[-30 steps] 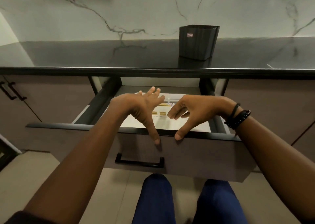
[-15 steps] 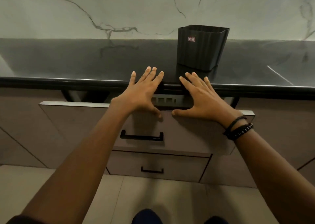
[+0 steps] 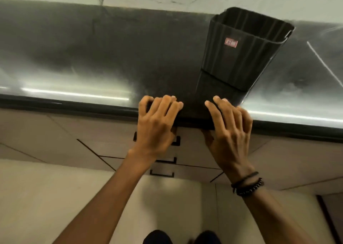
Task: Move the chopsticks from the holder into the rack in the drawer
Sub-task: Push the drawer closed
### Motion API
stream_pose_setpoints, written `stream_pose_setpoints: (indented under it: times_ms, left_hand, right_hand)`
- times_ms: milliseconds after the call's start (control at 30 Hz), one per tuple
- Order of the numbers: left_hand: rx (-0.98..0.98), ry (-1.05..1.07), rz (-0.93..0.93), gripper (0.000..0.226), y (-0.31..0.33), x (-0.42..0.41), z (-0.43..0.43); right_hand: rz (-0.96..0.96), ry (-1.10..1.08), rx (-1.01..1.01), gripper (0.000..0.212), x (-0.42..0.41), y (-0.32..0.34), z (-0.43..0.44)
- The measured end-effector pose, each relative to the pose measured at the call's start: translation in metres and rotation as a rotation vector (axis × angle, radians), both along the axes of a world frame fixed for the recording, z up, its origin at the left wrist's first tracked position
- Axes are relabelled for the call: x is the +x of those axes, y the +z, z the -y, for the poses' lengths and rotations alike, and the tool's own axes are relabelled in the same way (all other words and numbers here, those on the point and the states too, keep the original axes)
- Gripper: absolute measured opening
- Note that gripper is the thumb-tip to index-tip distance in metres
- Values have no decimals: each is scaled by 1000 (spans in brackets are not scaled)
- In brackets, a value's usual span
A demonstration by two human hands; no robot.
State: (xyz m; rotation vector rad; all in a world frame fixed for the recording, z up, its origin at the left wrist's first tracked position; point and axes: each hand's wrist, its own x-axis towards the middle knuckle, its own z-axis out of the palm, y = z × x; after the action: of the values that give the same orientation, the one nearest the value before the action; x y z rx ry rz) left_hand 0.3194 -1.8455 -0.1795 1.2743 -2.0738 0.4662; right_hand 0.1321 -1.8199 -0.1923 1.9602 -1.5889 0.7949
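Both of your hands were on the front edge of the dark desk point(image 3: 92, 48). Your left hand point(image 3: 156, 125) had its fingers point(image 3: 167, 104) bent over the edge, tips down on the top surface. Your right hand point(image 3: 228, 130) gripped the same edge just beside it, its fingers point(image 3: 220, 106) lying over the top and its thumb tucked underneath. Neither hand carried anything.

The black ribbed holder point(image 3: 239, 54) stood upright on the desk just behind your right hand, apart from your fingertips. Its long axis ran vertical, its open mouth faced up, and a small red label faced you. What lay inside it was too dark to tell, so the chopsticks could not be made out.

Below the edge, the drawer point(image 3: 189, 141) front sat flush with the cabinet. Dark bands point(image 3: 247, 186) circled your right wrist.
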Motion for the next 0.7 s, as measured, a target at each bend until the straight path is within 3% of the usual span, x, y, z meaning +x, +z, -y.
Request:
stream_pose_setpoints:
  times_ms: [167, 300, 433, 533, 633, 700]
  left_hand:
    - [24, 56, 23, 38, 12, -9, -4]
    - [333, 104, 158, 60, 41, -17, -17]
    - [621, 71, 246, 64, 74, -12, -24]
    - [744, 3, 146, 53, 94, -10, -15]
    - [869, 8, -56, 47, 112, -14, 1]
    - [956, 29, -294, 51, 121, -21, 17]
  right_hand:
    - [-16, -47, 125, 53, 3, 16, 2]
    - [11, -57, 393, 58, 11, 52, -2]
    - [230, 50, 769, 74, 3, 85, -17]
    - [477, 102, 849, 75, -3, 95, -32]
    - [745, 50, 746, 60, -6, 107, -36]
    - [876, -31, 630, 48, -10, 118, -27]
